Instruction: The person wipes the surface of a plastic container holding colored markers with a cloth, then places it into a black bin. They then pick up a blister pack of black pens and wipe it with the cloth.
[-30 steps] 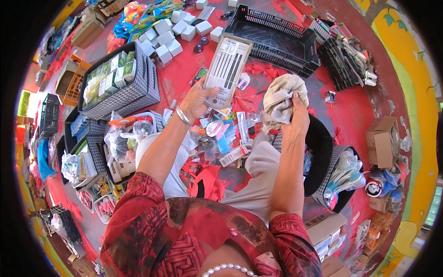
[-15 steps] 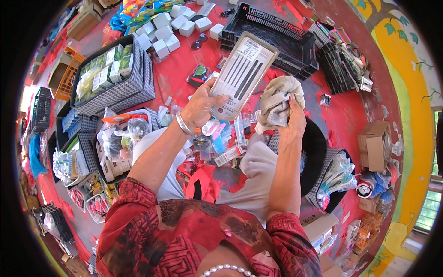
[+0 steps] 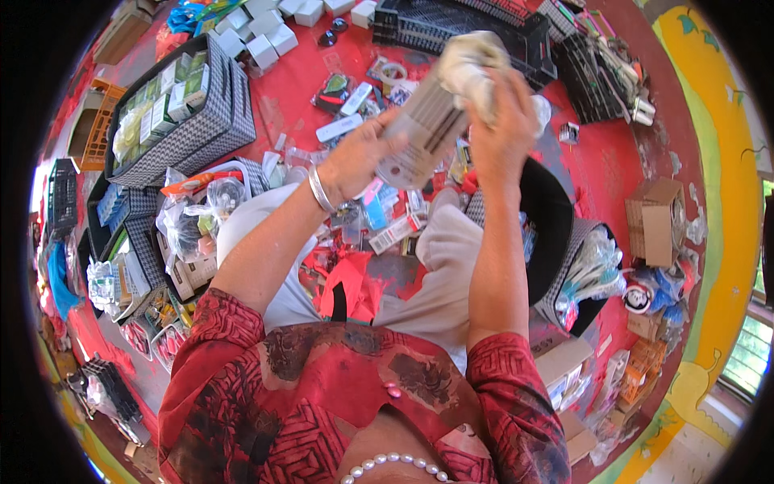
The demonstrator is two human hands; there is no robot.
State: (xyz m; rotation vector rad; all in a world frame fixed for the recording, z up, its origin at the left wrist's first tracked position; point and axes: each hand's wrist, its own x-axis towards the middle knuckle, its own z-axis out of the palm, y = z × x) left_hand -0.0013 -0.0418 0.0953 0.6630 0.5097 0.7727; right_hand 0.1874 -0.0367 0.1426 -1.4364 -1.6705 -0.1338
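My left hand point(image 3: 355, 161) is closed round the lower end of a flat, pale package point(image 3: 419, 137) with a row of slim dark rods on its front; their kind is blurred. A crumpled off-white cloth point(image 3: 470, 68) is gripped in my right hand point(image 3: 506, 121). That cloth lies against the package's upper right end and hides part of it. Both hands are raised in front of me, above small packaged goods on the red floor covering point(image 3: 282, 121).
A houndstooth bin point(image 3: 230, 121) full of green-and-white boxes stands at the left. Ahead are small white boxes point(image 3: 262, 50) and a black plastic crate point(image 3: 411, 32). Another bin point(image 3: 568, 298) with clear-wrapped items sits right, near an open cardboard box point(image 3: 655, 222). Red scraps point(image 3: 355, 282) lie between my legs.
My right hand has moved up with the cloth and brought it onto the package's upper end. The package has tilted and shifted slightly, still in my left hand.
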